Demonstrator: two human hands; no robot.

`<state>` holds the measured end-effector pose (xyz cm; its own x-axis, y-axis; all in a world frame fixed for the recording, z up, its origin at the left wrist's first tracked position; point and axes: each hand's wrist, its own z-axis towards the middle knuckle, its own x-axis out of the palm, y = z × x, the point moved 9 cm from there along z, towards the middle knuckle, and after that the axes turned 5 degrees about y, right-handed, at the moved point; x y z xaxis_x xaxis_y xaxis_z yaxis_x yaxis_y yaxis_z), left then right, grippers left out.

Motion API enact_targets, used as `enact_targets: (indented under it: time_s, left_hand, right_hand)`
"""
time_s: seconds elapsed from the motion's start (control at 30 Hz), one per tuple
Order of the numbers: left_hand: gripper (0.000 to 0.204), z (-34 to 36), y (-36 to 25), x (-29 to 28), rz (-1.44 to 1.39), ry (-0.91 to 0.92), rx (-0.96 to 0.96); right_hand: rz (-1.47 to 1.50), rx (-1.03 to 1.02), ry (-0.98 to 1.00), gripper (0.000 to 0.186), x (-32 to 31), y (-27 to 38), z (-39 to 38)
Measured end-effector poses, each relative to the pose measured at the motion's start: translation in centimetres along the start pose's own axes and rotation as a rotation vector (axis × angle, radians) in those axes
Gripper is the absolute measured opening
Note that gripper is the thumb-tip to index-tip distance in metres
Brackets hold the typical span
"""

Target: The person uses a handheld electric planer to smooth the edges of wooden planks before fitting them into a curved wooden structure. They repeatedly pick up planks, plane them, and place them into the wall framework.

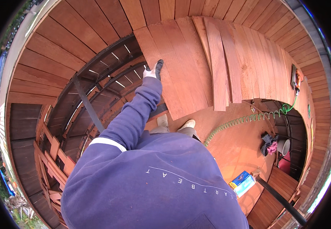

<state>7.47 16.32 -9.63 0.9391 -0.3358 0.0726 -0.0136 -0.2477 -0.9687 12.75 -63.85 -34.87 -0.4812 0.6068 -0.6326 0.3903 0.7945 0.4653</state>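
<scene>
My left hand [153,71], in a white and black work glove, is at the left edge of a reddish-brown wooden board [169,82]. Its dark thumb lies on the board's top face, and the other fingers are mostly hidden at the edge. This board is the outermost of several laid side by side like a tabletop. A few loose narrow planks [216,63] lie across them, to the right of my hand, and sawdust is scattered on the surface. My right hand is not in view.
A green coiled air hose [245,119] runs from a nail gun-like tool [295,78] at the right. A blue and white box [244,183] stands low right, near a white bucket [284,146] and dark cloth [266,143]. Scrap planks [52,164] pile up at the left, beside an open metal frame [87,101].
</scene>
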Motion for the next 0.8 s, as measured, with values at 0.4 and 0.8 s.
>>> enact_targets:
  time_s: [0.4, 0.8]
  left_hand:
    - [0.071, 2.9, 1.2, -3.5, -0.411, -0.076, -0.365]
    - [0.078, 4.4, 0.6, -4.4, 0.274, -0.178, -0.042]
  right_hand:
    - [-0.12, -0.194, 0.038, 0.047, -5.9, 8.0, 11.2]
    - [-0.17, -0.286, 0.08, 0.045, -10.8, 12.1, 18.0]
